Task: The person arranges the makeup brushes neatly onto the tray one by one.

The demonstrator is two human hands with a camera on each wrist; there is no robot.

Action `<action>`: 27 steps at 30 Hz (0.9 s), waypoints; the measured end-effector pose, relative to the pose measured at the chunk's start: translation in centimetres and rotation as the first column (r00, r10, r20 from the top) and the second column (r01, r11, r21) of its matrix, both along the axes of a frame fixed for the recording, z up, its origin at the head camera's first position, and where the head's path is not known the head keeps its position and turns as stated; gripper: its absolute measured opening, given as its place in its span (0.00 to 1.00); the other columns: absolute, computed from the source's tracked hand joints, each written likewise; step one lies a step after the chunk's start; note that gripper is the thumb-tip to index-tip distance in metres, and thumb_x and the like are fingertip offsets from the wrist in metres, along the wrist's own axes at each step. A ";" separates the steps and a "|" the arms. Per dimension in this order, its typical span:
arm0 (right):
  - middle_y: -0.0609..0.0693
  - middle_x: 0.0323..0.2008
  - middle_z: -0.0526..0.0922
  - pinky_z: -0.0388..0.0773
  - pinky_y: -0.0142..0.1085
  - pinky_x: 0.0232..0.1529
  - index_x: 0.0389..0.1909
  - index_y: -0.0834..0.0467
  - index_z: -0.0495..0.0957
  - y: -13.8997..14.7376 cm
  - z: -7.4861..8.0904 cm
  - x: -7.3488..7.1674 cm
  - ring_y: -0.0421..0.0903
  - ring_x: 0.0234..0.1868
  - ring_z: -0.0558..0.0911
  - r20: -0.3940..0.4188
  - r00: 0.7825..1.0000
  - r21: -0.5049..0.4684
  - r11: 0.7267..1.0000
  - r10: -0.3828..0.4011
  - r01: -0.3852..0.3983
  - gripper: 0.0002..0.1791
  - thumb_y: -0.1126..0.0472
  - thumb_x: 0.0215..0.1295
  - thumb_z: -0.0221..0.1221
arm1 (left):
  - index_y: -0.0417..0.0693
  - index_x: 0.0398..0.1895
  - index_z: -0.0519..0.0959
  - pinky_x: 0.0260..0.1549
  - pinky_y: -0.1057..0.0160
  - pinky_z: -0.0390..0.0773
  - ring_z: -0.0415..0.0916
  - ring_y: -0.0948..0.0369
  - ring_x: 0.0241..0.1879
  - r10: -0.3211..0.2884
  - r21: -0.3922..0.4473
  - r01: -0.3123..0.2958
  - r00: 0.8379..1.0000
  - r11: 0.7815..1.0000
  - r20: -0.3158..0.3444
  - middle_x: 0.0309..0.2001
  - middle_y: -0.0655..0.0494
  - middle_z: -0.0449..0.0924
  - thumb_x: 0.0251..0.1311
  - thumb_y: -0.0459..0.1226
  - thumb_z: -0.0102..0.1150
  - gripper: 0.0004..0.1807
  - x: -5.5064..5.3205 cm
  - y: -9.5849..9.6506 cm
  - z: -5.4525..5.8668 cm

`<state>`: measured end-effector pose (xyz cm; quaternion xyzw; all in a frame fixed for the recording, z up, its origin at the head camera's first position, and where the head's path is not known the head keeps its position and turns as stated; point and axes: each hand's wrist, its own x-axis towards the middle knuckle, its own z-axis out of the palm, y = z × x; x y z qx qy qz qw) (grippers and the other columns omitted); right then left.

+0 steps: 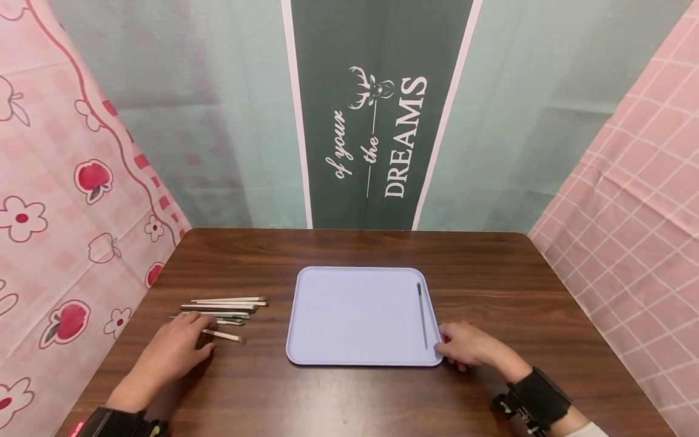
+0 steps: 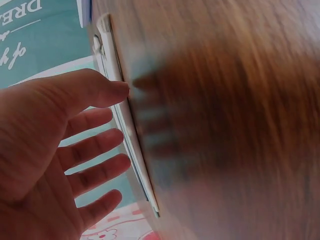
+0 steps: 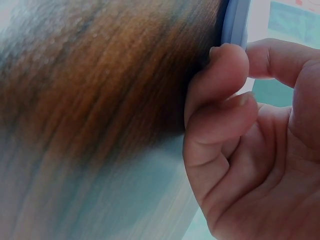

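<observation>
A pale lavender tray (image 1: 355,317) lies flat at the middle of the table, one thin dark paintbrush (image 1: 422,317) lengthwise along its right side. My right hand (image 1: 465,345) pinches the tray's near right corner; in the right wrist view the thumb and curled fingers (image 3: 222,75) meet at the rim (image 3: 236,22). To the left, my left hand (image 1: 172,347) is over the handle ends of several paintbrushes (image 1: 226,306), partly hiding them. Its fingers are loosely extended, and the thumb (image 2: 107,92) is close beside a pale brush (image 2: 111,47); whether it touches is unclear.
The brown wooden table (image 1: 360,400) ends at a back edge against a green curtain (image 1: 251,121) with printed lettering. Pink patterned cloths hang at the left (image 1: 49,182) and right (image 1: 628,212) sides. Each wrist wears a black camera band (image 1: 537,397).
</observation>
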<state>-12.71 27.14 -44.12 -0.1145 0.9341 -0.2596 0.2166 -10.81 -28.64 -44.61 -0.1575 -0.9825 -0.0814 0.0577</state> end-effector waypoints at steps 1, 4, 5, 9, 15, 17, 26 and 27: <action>0.47 0.17 0.75 0.71 0.35 0.15 0.25 0.55 0.71 0.0 0.0 0.0 0.42 0.13 0.75 0.001 1.000 0.000 1.000 0.000 0.000 0.10 0.61 0.62 0.61 | 0.48 0.40 0.80 0.38 0.41 0.77 0.78 0.48 0.43 -0.001 -0.001 0.001 1.000 1.000 0.006 0.38 0.53 0.78 0.48 0.38 0.76 0.17 -0.1 -0.1 -0.1; 0.47 0.17 0.75 0.70 0.35 0.15 0.25 0.55 0.71 0.0 0.0 0.0 0.42 0.13 0.75 0.004 1.000 -0.001 1.000 0.000 0.000 0.10 0.61 0.63 0.61 | 0.49 0.39 0.80 0.37 0.42 0.77 0.78 0.50 0.41 0.002 0.001 -0.002 1.000 1.000 0.028 0.37 0.55 0.78 0.49 0.37 0.76 0.15 -0.2 -0.3 -0.2; 0.47 0.17 0.75 0.70 0.35 0.15 0.25 0.55 0.71 0.0 0.0 0.0 0.42 0.13 0.75 0.006 1.000 -0.001 1.000 0.000 0.000 0.10 0.61 0.63 0.61 | 0.49 0.38 0.80 0.37 0.42 0.77 0.78 0.50 0.41 0.005 0.001 -0.005 0.999 1.000 0.035 0.37 0.55 0.78 0.49 0.37 0.75 0.15 -0.3 -0.3 -0.2; 0.47 0.18 0.75 0.70 0.34 0.15 0.25 0.55 0.71 0.0 0.0 0.0 0.42 0.13 0.75 0.013 1.000 0.006 1.000 -0.006 0.006 0.10 0.61 0.63 0.61 | 0.50 0.38 0.80 0.37 0.42 0.77 0.78 0.49 0.42 0.009 -0.002 -0.009 0.999 1.000 0.046 0.38 0.55 0.78 0.49 0.35 0.73 0.14 -0.4 -0.4 -0.3; 0.47 0.18 0.75 0.69 0.33 0.15 0.25 0.55 0.71 0.0 -0.1 0.0 0.42 0.13 0.76 0.023 1.000 0.012 1.000 -0.011 0.011 0.10 0.61 0.63 0.61 | 0.51 0.34 0.81 0.34 0.44 0.78 0.79 0.50 0.40 -0.035 -0.006 0.035 0.999 0.999 -0.031 0.35 0.57 0.78 0.50 0.31 0.73 0.12 -0.6 -0.5 -0.7; 0.47 0.17 0.75 0.70 0.34 0.15 0.25 0.55 0.71 0.0 -0.1 0.0 0.42 0.13 0.75 0.017 1.000 0.005 1.000 -0.003 0.003 0.10 0.61 0.63 0.61 | 0.52 0.33 0.81 0.33 0.46 0.78 0.79 0.51 0.38 -0.062 0.003 0.063 0.995 0.998 -0.074 0.33 0.58 0.77 0.50 0.29 0.73 0.12 -0.6 -0.7 -0.9; 0.47 0.17 0.75 0.69 0.33 0.15 0.24 0.55 0.71 0.1 -0.2 0.0 0.42 0.13 0.75 0.009 1.000 0.008 1.000 -0.004 0.004 0.10 0.61 0.63 0.61 | 0.54 0.27 0.78 0.32 0.58 0.75 0.74 0.61 0.33 -0.169 0.031 0.180 0.962 0.983 -0.215 0.28 0.67 0.72 0.49 0.29 0.74 0.13 -1.3 -1.5 -1.4; 0.47 0.17 0.75 0.69 0.33 0.15 0.24 0.55 0.71 0.1 -0.2 0.0 0.42 0.13 0.75 0.012 1.000 0.010 1.000 -0.007 0.007 0.10 0.61 0.63 0.61 | 0.54 0.27 0.78 0.32 0.59 0.75 0.73 0.62 0.33 -0.176 0.028 0.187 0.960 0.982 -0.220 0.28 0.68 0.72 0.48 0.29 0.74 0.14 -1.3 -1.5 -1.5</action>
